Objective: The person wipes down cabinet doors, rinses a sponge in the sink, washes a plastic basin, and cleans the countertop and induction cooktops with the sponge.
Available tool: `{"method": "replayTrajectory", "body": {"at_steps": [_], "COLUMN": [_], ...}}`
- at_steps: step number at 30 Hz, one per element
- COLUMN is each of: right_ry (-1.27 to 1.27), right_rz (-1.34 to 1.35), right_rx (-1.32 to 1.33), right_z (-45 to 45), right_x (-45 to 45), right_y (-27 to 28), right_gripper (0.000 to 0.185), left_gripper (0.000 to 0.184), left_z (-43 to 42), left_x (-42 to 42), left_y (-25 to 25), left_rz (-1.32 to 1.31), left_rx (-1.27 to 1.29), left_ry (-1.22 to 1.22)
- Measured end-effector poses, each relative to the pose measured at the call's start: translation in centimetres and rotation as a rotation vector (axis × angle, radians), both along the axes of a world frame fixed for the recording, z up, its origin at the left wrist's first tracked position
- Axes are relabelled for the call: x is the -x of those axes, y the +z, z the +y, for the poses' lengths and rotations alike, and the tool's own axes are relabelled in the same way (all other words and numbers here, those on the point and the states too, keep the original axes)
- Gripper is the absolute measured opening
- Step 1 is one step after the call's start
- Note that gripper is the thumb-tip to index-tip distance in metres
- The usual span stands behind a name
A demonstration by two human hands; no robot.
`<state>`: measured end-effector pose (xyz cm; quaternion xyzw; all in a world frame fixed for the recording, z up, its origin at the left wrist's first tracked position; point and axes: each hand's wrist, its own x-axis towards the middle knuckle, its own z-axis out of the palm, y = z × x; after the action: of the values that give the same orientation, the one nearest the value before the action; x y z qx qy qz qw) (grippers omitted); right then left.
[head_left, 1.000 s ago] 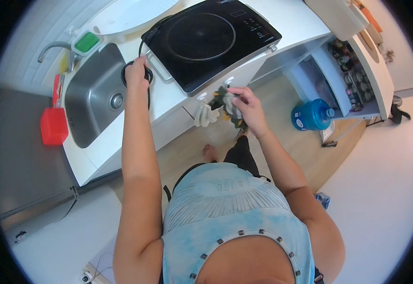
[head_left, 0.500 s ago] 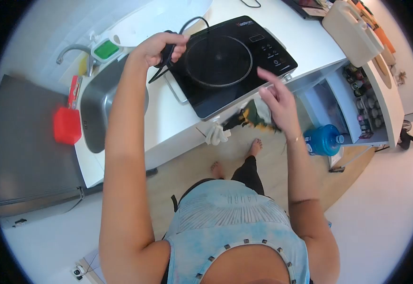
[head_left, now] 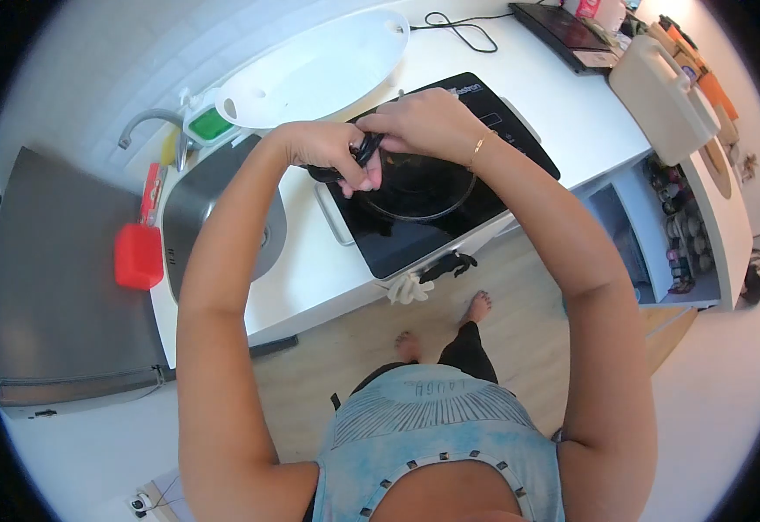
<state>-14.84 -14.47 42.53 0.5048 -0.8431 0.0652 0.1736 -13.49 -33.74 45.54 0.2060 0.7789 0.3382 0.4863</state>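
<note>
A bundled black power cord (head_left: 368,150) is wrapped in my left hand (head_left: 335,155), over the left rear part of a black induction cooktop (head_left: 432,248). My right hand (head_left: 423,126) meets it there, fingers closed on the cord's upper part. Part of the cord is hidden by my fingers. The cooktop lies on the white counter (head_left: 289,261), with its round heating zone partly covered by my hands and right forearm.
Left of the cooktop is a metal sink (head_left: 254,235) with a red container (head_left: 139,257) beside it. A white oval tub (head_left: 319,74) sits behind. At the right stand a beige jug (head_left: 659,100) and open shelves. White and black gloves (head_left: 410,289) hang at the counter front.
My right hand has moved up from the cooktop's front right to the cord in my left hand. The view has shifted. A green and yellow cloth-like item near my right hand no longer shows.
</note>
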Motion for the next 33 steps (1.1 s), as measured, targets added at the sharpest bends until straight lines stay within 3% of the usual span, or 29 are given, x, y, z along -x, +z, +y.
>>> {"method": "replayTrajectory", "body": {"at_steps": [2,3,4,6,8,10,11,12,14,15,18,19,20,21,23,26,28,30,33], "right_ry": [0.047,0.088,0.076,0.03,0.057,0.073,0.019,-0.033,-0.095,-0.152,-0.253,-0.318,-0.356,-0.385,-0.481,-0.557,-0.518,-0.512,-0.373], "right_rz": [0.077,0.148,0.224,0.316,0.357,0.409,0.369,0.322,0.216,0.117,-0.107,-0.238,-0.234,-0.417,-0.909,-1.341,-1.361,-1.365,-1.496], "right_rx": [0.011,0.027,-0.002,-0.07,-0.056,-0.046,-0.128,-0.21,-0.249,-0.281,-0.107,-0.024,-0.027,0.21,0.762,1.473,1.692,1.747,1.74], "right_z": [0.1,0.2,0.5,0.8,0.6,0.8,0.8,0.9,1.1,1.4,3.2,4.0,5.6,7.4,10.9,16.6,20.1,23.2,26.6], "right_x": [1.1,1.4,1.5,1.5,1.2,0.7,0.5,0.2,-0.9,-1.4,-2.3,-3.1,-2.8,-1.9,-1.8,-1.7,-1.4,-1.1,-0.3], "right_y": [-0.6,-1.0,-1.2,-1.8,-2.9,-3.7,-3.7,-3.8,-2.9,-2.3,-1.0,0.0,-0.3,-1.1,-2.1,-3.5,-4.8,-6.1,-6.9], "right_gripper": [0.035,0.03,0.022,0.017,0.016,0.015,0.018,0.022,0.027,0.033,0.042,0.036,0.036,0.033,0.036,0.04,0.04,0.04,0.038], "left_gripper": [0.022,0.023,0.023,0.026,0.031,0.03,0.041,0.041,0.059,0.077,0.086,0.082,0.074,0.06,0.031,0.03,0.027,0.025,0.029], "left_z": [0.0,-1.3,-1.5,-1.5,-0.8,-0.2,-0.3,-0.4,0.0,-0.5,-1.2,-1.6,-1.9,-1.7,-1.8,-0.9,-1.1,-1.1,-1.5], "left_x": [-1.0,-0.5,-1.0,-1.8,-3.5,-4.5,-4.6,-4.6,-5.1,-4.8,-4.3,-3.6,-2.3,-2.6,-3.1,-4.4,-4.8,-5.6,-5.4], "left_y": [0.6,-1.4,-2.1,-3.3,-5.2,-7.9,-8.8,-9.8,-10.7,-11.7,-12.4,-13.7,-15.2,-15.3,-14.9,-14.0,-13.7,-12.6,-13.5], "left_rz": [0.289,0.546,0.532,1.184,1.319,1.551,1.492,1.49,1.384,1.323,1.298,1.209,1.036,0.955,1.045,1.241,1.317,0.998,1.076], "left_rx": [0.034,-0.059,-0.058,0.094,0.129,0.037,0.062,0.052,-0.101,-0.116,-0.324,-0.384,-0.733,-0.894,-0.713,-0.708,-0.617,-0.86,-0.99], "left_ry": [0.086,0.081,0.09,0.075,-0.019,0.157,0.157,0.152,0.332,0.323,0.398,0.566,0.719,0.859,1.015,1.187,1.227,1.318,1.431]}}
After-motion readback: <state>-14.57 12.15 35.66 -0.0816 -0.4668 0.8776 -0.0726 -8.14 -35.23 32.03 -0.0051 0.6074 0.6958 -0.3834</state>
